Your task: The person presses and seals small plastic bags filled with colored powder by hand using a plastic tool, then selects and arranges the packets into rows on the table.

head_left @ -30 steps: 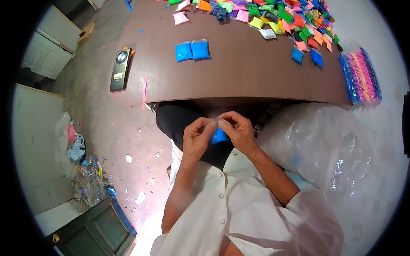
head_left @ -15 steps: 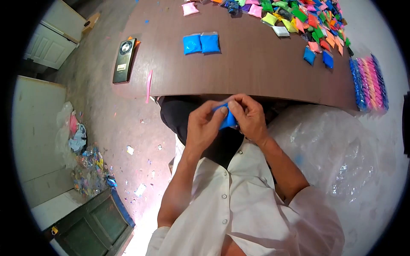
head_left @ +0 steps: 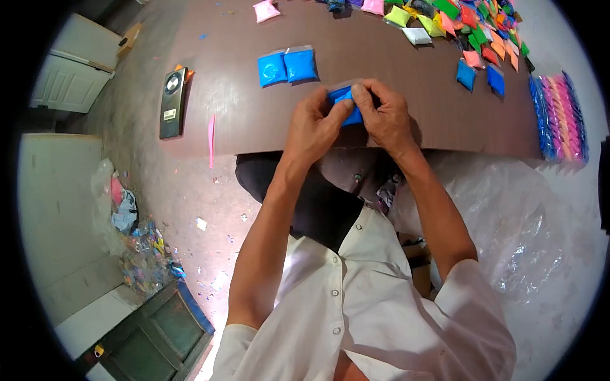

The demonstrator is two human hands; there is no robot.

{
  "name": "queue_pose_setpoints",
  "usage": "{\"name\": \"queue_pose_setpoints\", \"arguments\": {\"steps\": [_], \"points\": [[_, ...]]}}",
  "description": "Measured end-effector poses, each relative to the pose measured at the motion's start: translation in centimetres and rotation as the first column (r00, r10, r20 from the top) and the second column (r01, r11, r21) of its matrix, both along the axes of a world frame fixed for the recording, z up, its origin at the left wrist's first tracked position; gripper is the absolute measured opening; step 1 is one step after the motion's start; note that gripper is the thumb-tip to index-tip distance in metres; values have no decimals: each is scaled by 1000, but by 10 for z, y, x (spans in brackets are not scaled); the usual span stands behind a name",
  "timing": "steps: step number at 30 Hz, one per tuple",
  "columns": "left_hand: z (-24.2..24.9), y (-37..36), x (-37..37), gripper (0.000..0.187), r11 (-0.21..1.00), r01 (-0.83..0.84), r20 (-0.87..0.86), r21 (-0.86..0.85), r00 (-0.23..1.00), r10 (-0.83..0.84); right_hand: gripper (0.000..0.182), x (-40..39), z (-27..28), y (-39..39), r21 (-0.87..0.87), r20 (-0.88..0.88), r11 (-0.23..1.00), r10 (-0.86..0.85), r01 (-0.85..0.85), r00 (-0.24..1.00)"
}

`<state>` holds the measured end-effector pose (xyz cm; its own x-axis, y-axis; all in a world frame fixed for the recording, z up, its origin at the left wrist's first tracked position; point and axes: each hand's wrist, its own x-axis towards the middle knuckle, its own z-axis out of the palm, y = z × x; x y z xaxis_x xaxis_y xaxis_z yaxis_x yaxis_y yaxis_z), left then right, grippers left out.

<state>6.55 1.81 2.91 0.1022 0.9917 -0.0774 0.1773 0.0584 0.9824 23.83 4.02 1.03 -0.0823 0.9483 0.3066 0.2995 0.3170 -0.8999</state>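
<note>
Left hand [head_left: 312,124] and right hand [head_left: 386,117] pinch a small blue powder-filled plastic packet [head_left: 348,106] above the brown table [head_left: 394,95], fingers closed on its top. Judged light, soft, slippery; hold by the edges.

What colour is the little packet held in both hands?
Bright blue: the packet shows best in the head view, pinched between the left hand and right hand.

Head camera looks steeply down, close over the table [head_left: 406,127].
</note>
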Motion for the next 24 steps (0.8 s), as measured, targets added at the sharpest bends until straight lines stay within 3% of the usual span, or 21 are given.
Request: {"name": "queue_pose_setpoints", "arguments": {"steps": [2,7,12,15,21,24], "points": [[-9,1,2,24,996,-18,168,87,986,4,25,1,0,0,8,5,1000,10,-10,1000],[-16,5,2,25,995,-18,165,98,986,2,23,4,-2,3,-45,1,997,57,-57,998],[-3,3,5,28,996,-64,116,65,992,56,23,2,-7,2,-83,-163,996,-28,15,986],[-5,2,4,28,1000,-19,217,-23,976,24,23,2,-8,4,-80,-175,997,-14,0,984],[-23,3,1,33,997,-19,217,70,976,3,24,0,0,3,17,-32,999,37,-36,999],[-27,4,4,23,983,-63,296,173,955,9,25,3,-1,2,-12,-33,999,51,-52,998]]}}
